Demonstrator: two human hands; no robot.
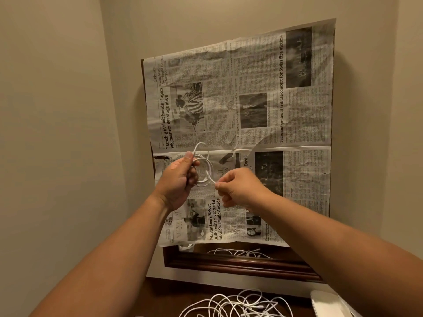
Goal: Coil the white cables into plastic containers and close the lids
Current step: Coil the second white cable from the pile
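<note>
I hold a white cable (206,170) up in front of the wall, wound into a small coil of a few loops. My left hand (179,179) grips the coil on its left side, thumb on top. My right hand (238,188) pinches the cable's free end just to the right of the coil. A tangled heap of more white cables (238,305) lies on the dark wooden table at the bottom. A pale plastic container (329,303) shows at the bottom right, partly behind my right forearm.
A newspaper sheet (251,110) covers a dark-framed mirror (229,264) on the beige wall; the uncovered strip reflects the cables. Walls close in on the left and right of the table (164,298).
</note>
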